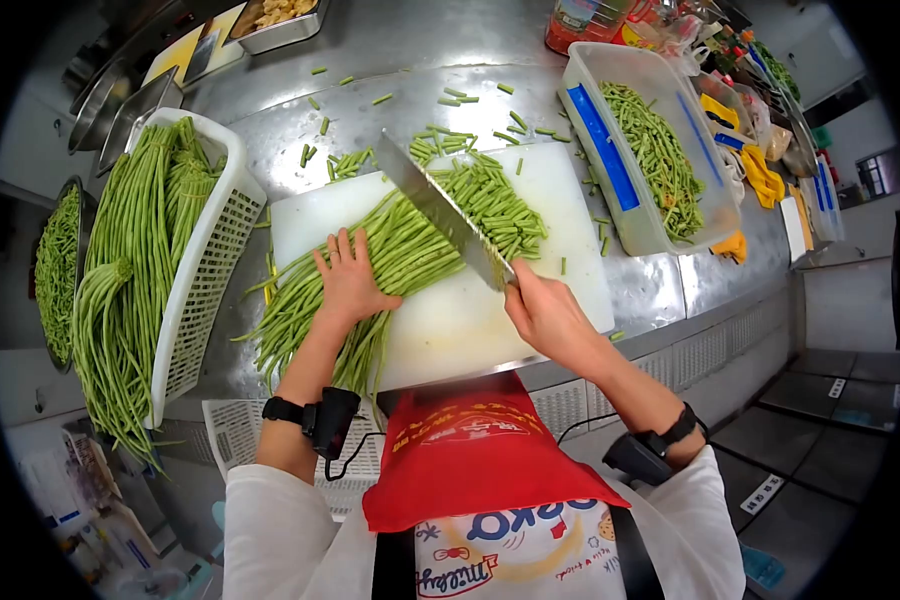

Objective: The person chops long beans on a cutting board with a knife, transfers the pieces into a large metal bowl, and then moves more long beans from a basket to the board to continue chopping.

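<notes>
- While you chop, your right hand is closed tight round the handle of the cleaver. Its wrist sits low at the near edge of the cutting board, and the blade angles away across the beans.
- Your left hand lies flat with fingers spread, pressing the bundle of long beans onto the board, left of the blade.
- You look mid-chop: the next stroke calls for a clean drop at the bundle's trimmed end, beside the cut pieces, with your fingers clear of the edge.
- Farther off on the desk, uncut beans fill the white basket and cut ones the clear tub.
</notes>
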### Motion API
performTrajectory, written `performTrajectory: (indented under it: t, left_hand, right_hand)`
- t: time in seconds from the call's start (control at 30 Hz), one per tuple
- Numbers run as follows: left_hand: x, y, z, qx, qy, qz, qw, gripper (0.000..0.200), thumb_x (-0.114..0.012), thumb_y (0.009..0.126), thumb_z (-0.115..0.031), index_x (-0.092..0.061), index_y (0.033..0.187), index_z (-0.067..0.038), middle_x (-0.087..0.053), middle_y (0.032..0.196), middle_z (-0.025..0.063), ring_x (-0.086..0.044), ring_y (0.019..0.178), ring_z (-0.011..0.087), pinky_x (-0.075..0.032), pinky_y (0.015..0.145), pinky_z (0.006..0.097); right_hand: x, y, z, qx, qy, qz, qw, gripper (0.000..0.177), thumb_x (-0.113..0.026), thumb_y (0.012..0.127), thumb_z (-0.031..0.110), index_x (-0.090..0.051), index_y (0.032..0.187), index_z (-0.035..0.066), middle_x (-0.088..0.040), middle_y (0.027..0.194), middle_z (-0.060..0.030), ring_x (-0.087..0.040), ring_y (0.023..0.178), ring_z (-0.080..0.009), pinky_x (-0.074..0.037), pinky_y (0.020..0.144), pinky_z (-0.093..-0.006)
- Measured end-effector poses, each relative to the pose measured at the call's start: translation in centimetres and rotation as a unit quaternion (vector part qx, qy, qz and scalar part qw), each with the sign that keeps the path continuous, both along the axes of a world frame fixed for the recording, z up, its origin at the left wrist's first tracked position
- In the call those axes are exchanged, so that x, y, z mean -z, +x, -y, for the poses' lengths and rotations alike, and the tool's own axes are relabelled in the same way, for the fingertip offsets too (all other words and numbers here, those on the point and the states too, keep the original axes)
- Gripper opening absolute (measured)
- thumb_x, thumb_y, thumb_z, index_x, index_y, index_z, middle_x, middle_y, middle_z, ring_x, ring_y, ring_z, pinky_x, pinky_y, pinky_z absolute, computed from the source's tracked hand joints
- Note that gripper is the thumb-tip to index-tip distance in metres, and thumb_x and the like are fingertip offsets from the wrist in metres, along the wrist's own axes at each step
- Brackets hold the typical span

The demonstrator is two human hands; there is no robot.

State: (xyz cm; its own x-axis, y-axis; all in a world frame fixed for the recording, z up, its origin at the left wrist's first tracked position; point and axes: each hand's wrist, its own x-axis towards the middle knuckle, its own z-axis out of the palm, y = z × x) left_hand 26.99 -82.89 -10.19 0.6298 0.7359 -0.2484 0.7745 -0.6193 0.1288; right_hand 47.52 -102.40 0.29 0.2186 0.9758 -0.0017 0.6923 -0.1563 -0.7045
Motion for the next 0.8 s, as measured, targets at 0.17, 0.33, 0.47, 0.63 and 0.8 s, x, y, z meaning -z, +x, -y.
performTrajectory:
  t: [0.17, 0.33, 0.47, 0.63, 0.8]
  left_hand:
    - [-0.9, 0.1, 1.0, -0.027, -0.029, 0.024, 0.999, 0.121, -0.083, 0.049, -0.047, -0.022, 0.142, 0.001, -0.026, 0.144, 0.03, -0.028, 0.133, 0.0452, -0.02, 0.106, 0.0599]
    - [-1.0, 0.1, 1.9, -0.043, 0.002, 0.046, 0.998, 0.119, -0.083, 0.05, -0.045, -0.023, 0.142, 0.001, -0.028, 0.143, 0.03, -0.029, 0.133, 0.0437, -0.022, 0.106, 0.0569]
    - [-1.8, 0.4, 1.2, -0.045, -0.03, 0.015, 0.998, 0.119, -0.082, 0.051, -0.047, -0.024, 0.142, 0.001, -0.028, 0.143, 0.0294, -0.027, 0.134, 0.0431, -0.019, 0.107, 0.0597]
    - [-1.4, 0.7, 1.1, -0.035, -0.006, -0.009, 0.999, 0.122, -0.083, 0.048, -0.045, -0.022, 0.142, 0.003, -0.03, 0.143, 0.0258, -0.029, 0.134, 0.0416, -0.019, 0.106, 0.0607]
    - [-1.2, 0.9, 0.8, -0.04, -0.033, -0.006, 0.999, 0.117, -0.082, 0.052, -0.046, -0.024, 0.142, 0.003, -0.032, 0.142, 0.0257, -0.028, 0.135, 0.0394, -0.02, 0.106, 0.0613]
  right_hand:
    - [-1.0, -1.4, 1.7, -0.028, -0.08, 0.0, 0.996, 0.02, -0.051, 0.086, 0.005, -0.042, 0.103, -0.002, -0.057, 0.067, -0.0241, -0.056, 0.062, -0.0443, -0.043, 0.056, -0.0519]
    - [-1.1, -2.0, 1.2, -0.04, -0.098, 0.016, 0.994, 0.017, -0.049, 0.087, 0.005, -0.041, 0.099, -0.003, -0.057, 0.066, -0.0238, -0.056, 0.062, -0.0441, -0.044, 0.055, -0.0516]
    - [0.2, -3.2, 0.4, -0.042, -0.123, 0.075, 0.989, 0.017, -0.05, 0.084, 0.004, -0.041, 0.097, -0.003, -0.058, 0.066, -0.0229, -0.058, 0.06, -0.0421, -0.047, 0.054, -0.0504]
    - [0.5, -3.9, -1.1, -0.051, -0.146, 0.096, 0.983, 0.018, -0.049, 0.083, 0.003, -0.041, 0.097, -0.002, -0.059, 0.067, -0.0233, -0.059, 0.06, -0.042, -0.048, 0.054, -0.0505]
    - [4.0, -4.0, -5.6, -0.05, -0.124, 0.074, 0.988, 0.016, -0.048, 0.082, 0.002, -0.042, 0.097, -0.003, -0.059, 0.067, -0.0255, -0.06, 0.062, -0.0431, -0.048, 0.055, -0.0514]
